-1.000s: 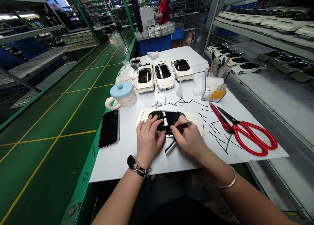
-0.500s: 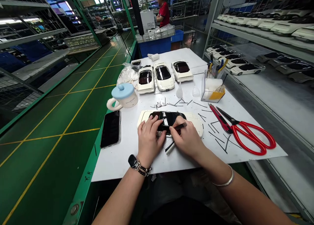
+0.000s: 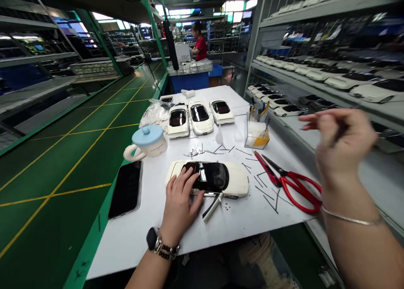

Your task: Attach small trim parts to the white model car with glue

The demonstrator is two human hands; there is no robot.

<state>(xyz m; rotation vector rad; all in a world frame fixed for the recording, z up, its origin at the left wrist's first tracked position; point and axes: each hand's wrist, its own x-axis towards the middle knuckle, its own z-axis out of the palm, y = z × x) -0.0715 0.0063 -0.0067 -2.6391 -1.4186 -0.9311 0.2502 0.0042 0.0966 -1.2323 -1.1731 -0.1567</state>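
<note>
A cream-white model car (image 3: 238,179) with a black glossy roof lies crosswise on the white tabletop. My left hand (image 3: 181,198) holds it near one end, fingers laid over the dark roof and the thumb at its near side. The car's open door (image 3: 213,207), white with black trim, sticks out toward me. Raised over the table's right edge, my right hand (image 3: 342,144) is blurred and closed around a dark slim tool (image 3: 341,131), mostly hidden by the fingers. Tiny dark bits (image 3: 226,205) lie beside the door.
Red-handled scissors (image 3: 299,188) and a red cutter (image 3: 267,167) lie right, near black strips (image 3: 268,196). A phone (image 3: 126,190) and blue-lidded mug (image 3: 150,141) stand left. Behind are white model cars (image 3: 200,118) and a clear holder (image 3: 257,135). Shelves (image 3: 315,76) line the right; a person (image 3: 200,45) works beyond.
My right hand has lifted off the car and swung up and right with the dark tool. My left hand stays on the car. The view has tilted up and shifted right.
</note>
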